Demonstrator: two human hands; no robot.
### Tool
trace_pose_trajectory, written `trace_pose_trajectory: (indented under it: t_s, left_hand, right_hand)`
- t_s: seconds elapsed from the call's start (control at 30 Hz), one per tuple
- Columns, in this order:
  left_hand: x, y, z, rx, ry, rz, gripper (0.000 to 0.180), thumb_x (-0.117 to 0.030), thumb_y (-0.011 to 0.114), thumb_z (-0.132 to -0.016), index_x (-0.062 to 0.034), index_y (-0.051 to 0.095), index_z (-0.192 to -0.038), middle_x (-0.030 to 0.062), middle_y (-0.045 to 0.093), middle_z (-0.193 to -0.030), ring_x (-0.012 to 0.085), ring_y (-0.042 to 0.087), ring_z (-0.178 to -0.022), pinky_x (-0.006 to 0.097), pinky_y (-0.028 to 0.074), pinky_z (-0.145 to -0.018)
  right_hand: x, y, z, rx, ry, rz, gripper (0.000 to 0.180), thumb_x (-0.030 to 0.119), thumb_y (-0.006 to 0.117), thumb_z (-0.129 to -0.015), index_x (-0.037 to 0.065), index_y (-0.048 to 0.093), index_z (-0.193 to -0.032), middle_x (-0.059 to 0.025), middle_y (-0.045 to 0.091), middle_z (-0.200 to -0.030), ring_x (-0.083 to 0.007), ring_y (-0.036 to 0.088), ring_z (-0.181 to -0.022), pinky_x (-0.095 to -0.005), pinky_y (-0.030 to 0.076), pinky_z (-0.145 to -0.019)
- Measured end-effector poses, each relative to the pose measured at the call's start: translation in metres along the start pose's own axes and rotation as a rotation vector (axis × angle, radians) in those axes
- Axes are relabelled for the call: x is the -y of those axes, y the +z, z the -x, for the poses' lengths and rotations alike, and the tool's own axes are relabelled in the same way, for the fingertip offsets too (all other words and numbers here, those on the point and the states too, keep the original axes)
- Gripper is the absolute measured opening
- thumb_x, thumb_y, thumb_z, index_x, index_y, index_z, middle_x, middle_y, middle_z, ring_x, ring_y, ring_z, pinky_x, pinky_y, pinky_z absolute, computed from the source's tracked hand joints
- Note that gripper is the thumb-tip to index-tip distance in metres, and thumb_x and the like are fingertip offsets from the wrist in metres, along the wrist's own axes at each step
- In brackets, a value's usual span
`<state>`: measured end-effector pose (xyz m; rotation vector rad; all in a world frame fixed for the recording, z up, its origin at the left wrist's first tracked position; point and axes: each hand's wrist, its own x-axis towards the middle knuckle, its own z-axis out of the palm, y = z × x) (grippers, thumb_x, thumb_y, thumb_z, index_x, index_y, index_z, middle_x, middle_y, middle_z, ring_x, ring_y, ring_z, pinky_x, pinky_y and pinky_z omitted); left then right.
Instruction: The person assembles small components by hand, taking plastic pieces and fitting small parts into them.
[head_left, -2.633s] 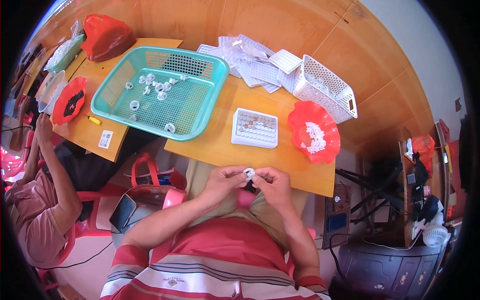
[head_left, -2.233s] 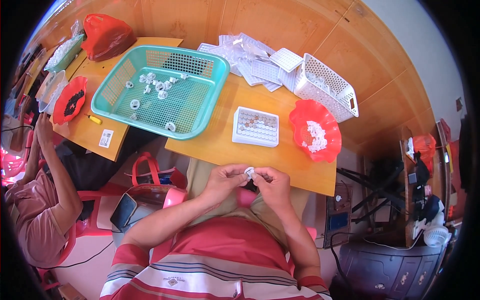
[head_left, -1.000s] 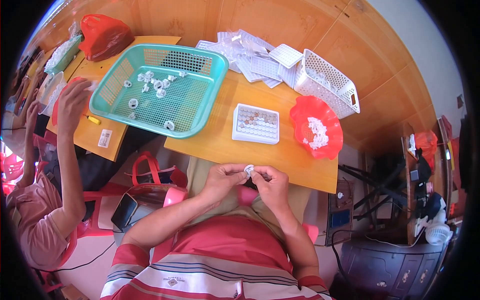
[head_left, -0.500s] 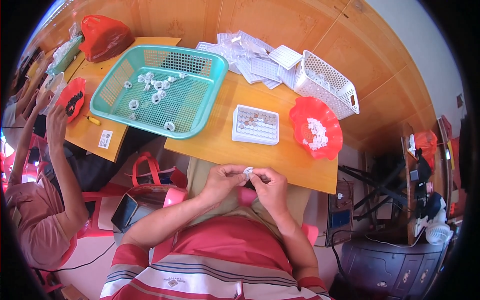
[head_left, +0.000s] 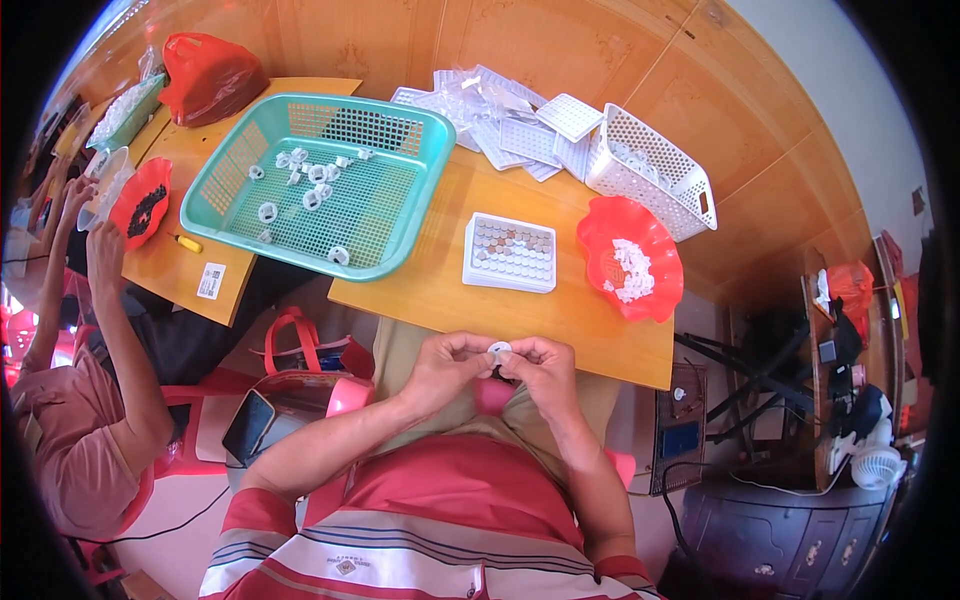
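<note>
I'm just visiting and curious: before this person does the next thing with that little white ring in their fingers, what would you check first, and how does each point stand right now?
1. Both hands on the piece: ok. The left hand and right hand pinch the small white ring between them.
2. Ring held over the lap, off the table: ok.
3. Ring seated or finished: cannot tell, it is too small to see.
4. White grid tray within reach: ok, it lies just ahead of the hands.
5. Red bowl holds white pieces: ok.
6. Green basket has loose white rings left: ok.
</note>
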<state>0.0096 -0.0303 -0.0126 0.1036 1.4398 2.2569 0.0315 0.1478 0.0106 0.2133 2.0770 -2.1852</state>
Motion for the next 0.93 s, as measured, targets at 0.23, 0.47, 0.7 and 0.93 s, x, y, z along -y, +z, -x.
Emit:
trace_pose_trajectory:
  t_s: [0.23,0.47,0.7,0.93]
  left_hand:
    - [-0.014,0.007,0.001,-0.049,-0.024,-0.042,0.017,-0.002,0.065,-0.09,0.0044,0.067,-0.105,0.0091,0.07,-0.095,0.0098,0.063,-0.08,0.023,0.052,-0.072]
    - [-0.019,0.01,0.004,-0.013,0.0,-0.117,0.02,-0.002,0.067,-0.089,0.0044,0.066,-0.108,0.0089,0.07,-0.097,0.0092,0.063,-0.08,0.023,0.052,-0.07]
    - [-0.018,0.011,0.008,-0.017,0.034,-0.098,0.024,-0.002,0.066,-0.089,0.005,0.065,-0.112,0.0058,0.068,-0.091,0.009,0.062,-0.076,0.022,0.052,-0.069]
    - [-0.008,0.009,0.002,-0.03,0.001,-0.105,0.024,-0.003,0.066,-0.09,0.0047,0.065,-0.113,0.0077,0.069,-0.093,0.0109,0.065,-0.08,0.023,0.054,-0.075]
  right_hand:
    - [0.003,0.001,0.0,-0.004,-0.072,0.043,0.012,0.004,0.067,-0.088,-0.005,0.068,-0.096,-0.0073,0.07,-0.084,-0.0087,0.063,-0.072,-0.0227,0.053,-0.065]
    - [0.008,-0.014,-0.001,0.089,-0.067,0.106,0.015,0.005,0.067,-0.091,-0.004,0.067,-0.102,-0.0069,0.07,-0.086,-0.0086,0.064,-0.07,-0.0222,0.053,-0.063]
    - [0.061,-0.059,-0.034,-0.155,-0.146,0.193,0.013,0.007,0.067,-0.089,-0.002,0.069,-0.099,-0.0054,0.069,-0.081,-0.0084,0.063,-0.066,-0.0223,0.052,-0.06]
    - [0.162,-0.145,-0.141,-0.562,-0.42,-0.109,0.029,0.005,0.061,-0.088,-0.005,0.059,-0.115,-0.009,0.066,-0.08,-0.0118,0.06,-0.058,-0.0241,0.053,-0.055]
